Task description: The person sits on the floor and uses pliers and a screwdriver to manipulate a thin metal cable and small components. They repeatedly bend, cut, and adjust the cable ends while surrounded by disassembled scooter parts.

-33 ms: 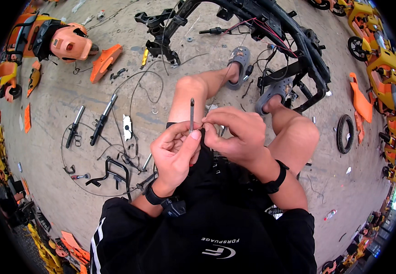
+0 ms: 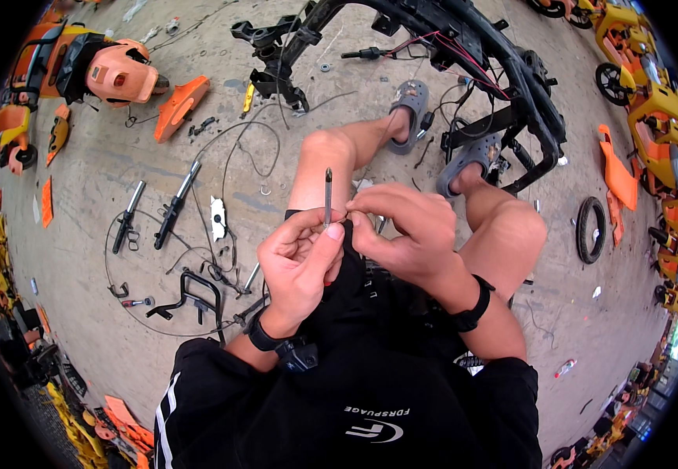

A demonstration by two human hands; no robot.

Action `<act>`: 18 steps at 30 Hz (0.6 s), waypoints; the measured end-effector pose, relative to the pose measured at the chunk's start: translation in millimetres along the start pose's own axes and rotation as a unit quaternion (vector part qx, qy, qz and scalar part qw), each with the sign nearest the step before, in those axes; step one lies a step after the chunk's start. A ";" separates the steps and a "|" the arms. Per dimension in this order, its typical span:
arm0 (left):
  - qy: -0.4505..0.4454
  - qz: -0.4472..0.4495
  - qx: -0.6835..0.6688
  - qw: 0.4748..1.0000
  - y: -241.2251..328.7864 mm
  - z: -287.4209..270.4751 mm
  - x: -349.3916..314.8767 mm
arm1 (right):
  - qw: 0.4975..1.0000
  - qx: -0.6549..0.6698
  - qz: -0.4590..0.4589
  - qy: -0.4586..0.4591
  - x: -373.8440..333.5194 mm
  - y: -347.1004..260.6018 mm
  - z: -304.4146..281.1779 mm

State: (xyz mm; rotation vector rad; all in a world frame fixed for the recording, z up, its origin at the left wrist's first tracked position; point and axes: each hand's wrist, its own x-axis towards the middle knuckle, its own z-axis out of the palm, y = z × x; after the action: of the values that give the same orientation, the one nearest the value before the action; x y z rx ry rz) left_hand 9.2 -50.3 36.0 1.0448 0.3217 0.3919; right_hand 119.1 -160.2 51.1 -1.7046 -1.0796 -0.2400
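Above my lap, my left hand [image 2: 301, 254] is closed, thumb and fingers pinching a screwdriver bit [image 2: 328, 191]. The slim metal shaft stands upright, its cross-shaped tip pointing away from me; its lower end is hidden in my fingers. Right beside it my right hand [image 2: 405, 227] is closed too, thumb and forefinger pinched together against the left fingertips. Whatever that pinch holds is too small and covered to name. Beyond my legs stands a black scooter frame [image 2: 523, 113] with loose red and black wires.
On the concrete floor to the left lie two fork tubes [image 2: 176, 205], a black bracket [image 2: 198, 301], cables and a white part [image 2: 218, 219]. Orange panels [image 2: 181, 108] and a partly stripped scooter [image 2: 120, 72] lie farther off. A tyre [image 2: 591, 229] and yellow scooters [image 2: 660, 117] are at right.
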 end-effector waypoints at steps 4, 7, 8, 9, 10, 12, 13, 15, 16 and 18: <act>0.003 -0.003 -0.036 0.999 3.2 1.5 0.7 | 1.000 0.005 -0.002 0.016 -2.7 -2.6 -0.8; 0.016 -0.001 -0.034 0.999 4.6 4.3 0.1 | 1.000 -0.005 -0.013 0.020 -3.4 -3.4 -0.2; 0.019 0.000 -0.028 0.999 4.8 4.8 -0.1 | 1.000 -0.008 -0.020 0.019 -2.5 -3.0 0.3; 0.019 0.003 -0.019 1.000 4.3 3.9 -0.5 | 0.999 -0.010 -0.026 0.018 -1.9 -2.9 0.8; 0.018 0.006 -0.010 1.000 2.9 1.9 -1.0 | 1.000 -0.009 -0.015 0.015 -1.5 -3.9 0.9; 0.015 0.016 0.014 1.000 0.8 -2.1 -1.5 | 1.000 -0.007 0.006 0.007 -0.8 -7.6 -0.2; 0.012 0.024 0.029 0.999 0.2 -4.3 -1.6 | 0.999 0.010 0.047 -0.005 -0.9 -10.3 -1.2; 0.014 0.027 0.055 0.998 1.5 -5.2 -2.0 | 0.990 0.044 0.129 -0.028 -1.3 -15.6 -3.5; 0.020 0.023 0.066 0.997 3.9 -4.2 -2.3 | 0.985 0.062 0.154 -0.039 -0.6 -16.0 -4.2; 0.026 0.027 0.083 0.996 7.7 -1.2 -3.0 | 0.973 0.096 0.204 -0.059 1.3 -16.5 -6.0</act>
State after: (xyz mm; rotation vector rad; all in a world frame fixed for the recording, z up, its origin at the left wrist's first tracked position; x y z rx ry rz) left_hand 4.8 -47.3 42.4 1.2084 0.3784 0.4469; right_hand 109.4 -164.0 65.3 -1.7355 -0.7848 0.2236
